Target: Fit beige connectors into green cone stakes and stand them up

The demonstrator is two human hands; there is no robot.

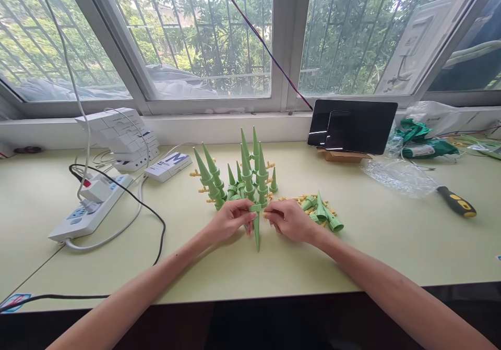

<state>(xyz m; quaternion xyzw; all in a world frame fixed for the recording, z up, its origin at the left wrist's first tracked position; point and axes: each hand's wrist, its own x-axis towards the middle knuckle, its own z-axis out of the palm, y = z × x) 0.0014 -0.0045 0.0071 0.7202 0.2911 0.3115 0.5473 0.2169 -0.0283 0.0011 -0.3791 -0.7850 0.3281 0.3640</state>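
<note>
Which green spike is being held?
The spike in the left hand; the other spikes rest behind it or in the pile beyond the right hand.

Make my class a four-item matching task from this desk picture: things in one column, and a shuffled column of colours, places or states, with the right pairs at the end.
Things
1. left hand
2. tool handle
3. power strip
4. large screen

Descriptions
A. black, propped up near the window
B. black and yellow, far to the right
C. holding a green spike
D. white, to the left

Right pairs: 1-C, 2-B, 3-D, 4-A
</note>
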